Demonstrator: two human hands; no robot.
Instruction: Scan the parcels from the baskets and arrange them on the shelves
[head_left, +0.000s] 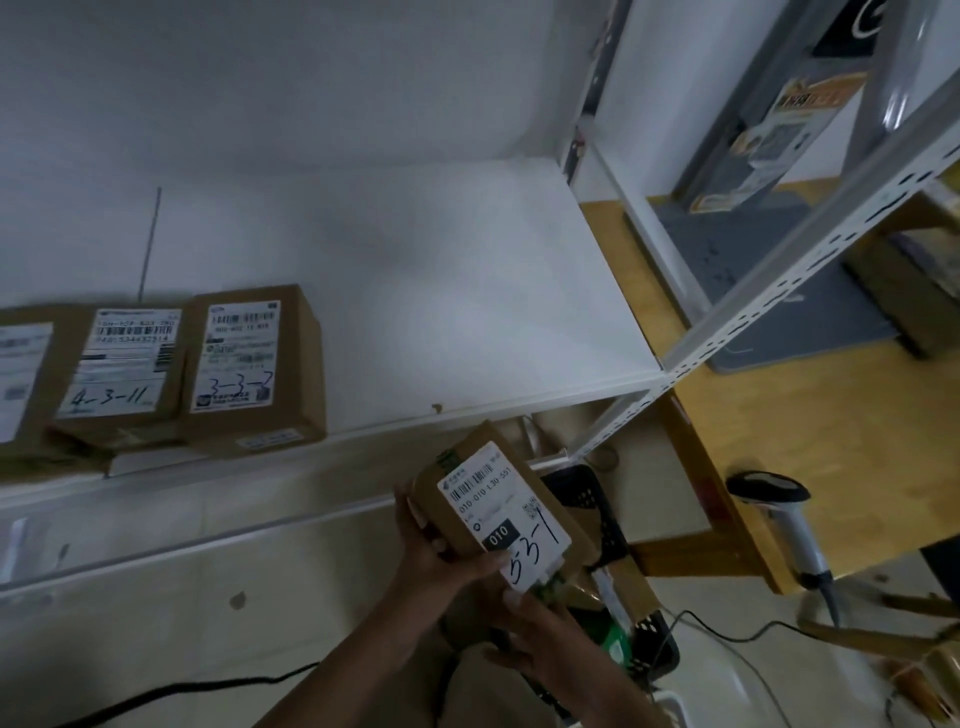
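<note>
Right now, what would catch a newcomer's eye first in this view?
Likely the parcel with a handwritten label, gripped by the left hand and right hand, low in the centre. Then the three boxes lined up at the left of the white shelf, and the scanner on the wooden table at right.

Two bare forearms, a bare left hand (441, 558) and right hand (537, 636), fingernails trimmed short.

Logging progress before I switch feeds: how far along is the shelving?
Done: three labelled parcels stand at the left end of the shelf. In hand: the left hand and right hand hold a parcel marked 3-3-1 below the shelf edge, not yet placed. Left: shelve it; the black basket seems to hold more.
</note>
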